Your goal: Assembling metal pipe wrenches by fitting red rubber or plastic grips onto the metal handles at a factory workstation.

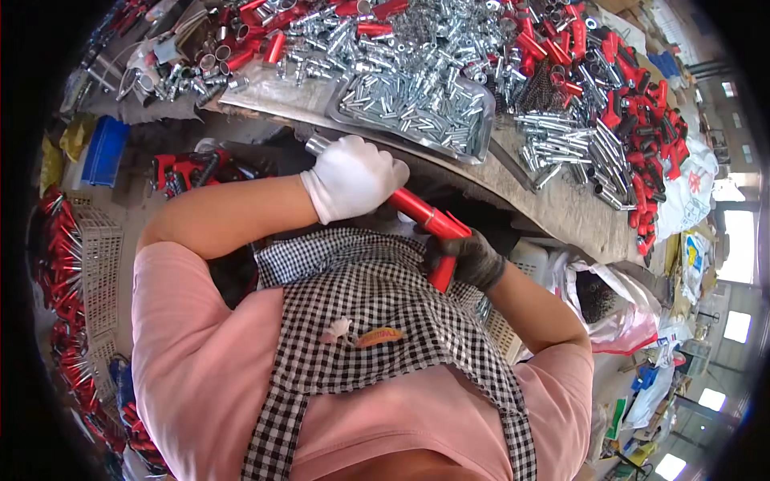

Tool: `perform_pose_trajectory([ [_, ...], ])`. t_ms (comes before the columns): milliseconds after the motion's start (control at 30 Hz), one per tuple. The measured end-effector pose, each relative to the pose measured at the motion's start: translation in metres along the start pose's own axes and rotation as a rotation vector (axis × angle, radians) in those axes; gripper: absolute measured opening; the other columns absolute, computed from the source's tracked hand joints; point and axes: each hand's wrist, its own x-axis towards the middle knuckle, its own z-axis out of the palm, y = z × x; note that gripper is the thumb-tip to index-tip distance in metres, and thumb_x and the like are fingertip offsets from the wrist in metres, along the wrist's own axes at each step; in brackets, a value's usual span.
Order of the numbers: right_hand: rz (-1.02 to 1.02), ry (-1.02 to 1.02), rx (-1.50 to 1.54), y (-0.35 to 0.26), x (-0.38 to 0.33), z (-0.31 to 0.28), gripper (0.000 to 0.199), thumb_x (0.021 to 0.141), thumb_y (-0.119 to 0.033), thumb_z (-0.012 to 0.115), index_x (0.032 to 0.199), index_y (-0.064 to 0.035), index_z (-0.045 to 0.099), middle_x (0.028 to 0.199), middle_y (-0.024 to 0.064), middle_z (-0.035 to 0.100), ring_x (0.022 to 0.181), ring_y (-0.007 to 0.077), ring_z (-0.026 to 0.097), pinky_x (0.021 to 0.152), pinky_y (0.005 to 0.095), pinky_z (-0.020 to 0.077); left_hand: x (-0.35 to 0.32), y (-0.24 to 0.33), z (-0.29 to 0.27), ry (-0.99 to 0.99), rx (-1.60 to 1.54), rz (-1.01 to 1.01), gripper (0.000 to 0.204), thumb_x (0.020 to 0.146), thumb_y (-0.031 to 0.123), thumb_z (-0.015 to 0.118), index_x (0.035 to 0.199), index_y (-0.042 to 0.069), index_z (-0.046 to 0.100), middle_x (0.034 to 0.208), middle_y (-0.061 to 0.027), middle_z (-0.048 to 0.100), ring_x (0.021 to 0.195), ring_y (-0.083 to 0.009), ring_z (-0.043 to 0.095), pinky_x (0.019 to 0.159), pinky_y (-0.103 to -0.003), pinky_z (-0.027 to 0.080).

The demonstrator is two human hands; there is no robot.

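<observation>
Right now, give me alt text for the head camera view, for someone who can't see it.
A person's white-gloved left hand and dark-gloved right hand grip a red-handled metal tool above a checked apron. Beyond it, a workbench holds a metal tray of silver fittings and heaps of red-handled parts.

**Bright daylight, heavy fisheye warp**

Daylight floods in from blown-out windows [736,240] at three to four o'clock. Metal parts [417,88] glint at twelve o'clock. The tabletop [561,210] edge bows strongly; a black vignette rings the frame, and detail softens near the rim.
</observation>
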Motion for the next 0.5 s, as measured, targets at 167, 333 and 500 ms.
perform_pose_trajectory([
  [167, -0.599, 0.188, -0.842, -0.009, 0.008, -0.026, 0.044, 0.069, -0.016, 0.077, 0.111, -0.0067, 0.064, 0.084, 0.0119, 0.065, 0.077, 0.0298, 0.064, 0.07, 0.0408, 0.0514, 0.004, -0.007, -0.009, -0.621, -0.676, 0.052, 0.022, 0.077, 0.024, 0.068, 0.085, 0.004, 0.063, 0.074, -0.0158, 0.066, 0.067, -0.0305, 0.067, 0.06, -0.041, 0.051],
  [333, -0.377, -0.003, -0.585, -0.001, 0.006, -0.02, 0.042, 0.071, -0.016, 0.074, 0.11, -0.005, 0.063, 0.082, 0.0087, 0.064, 0.075, 0.0277, 0.064, 0.071, 0.0405, 0.0517, -0.008, 0.003, 0.002, -0.226, -0.124, -0.046, 0.017, 0.075, 0.022, 0.066, 0.081, 0.006, 0.063, 0.069, -0.0129, 0.065, 0.063, -0.0322, 0.066, 0.058, -0.042, 0.052],
  [500, -0.099, 0.107, -0.209, -0.009, 0.002, -0.017, 0.032, 0.079, -0.018, 0.074, 0.106, -0.0041, 0.063, 0.081, 0.01, 0.064, 0.072, 0.0253, 0.063, 0.07, 0.0366, 0.0526, 0.001, -0.004, -0.003, -0.073, -0.227, -0.103, 0.021, 0.074, 0.026, 0.069, 0.077, 0.007, 0.06, 0.066, -0.0129, 0.062, 0.064, -0.0357, 0.065, 0.061, -0.045, 0.051],
])
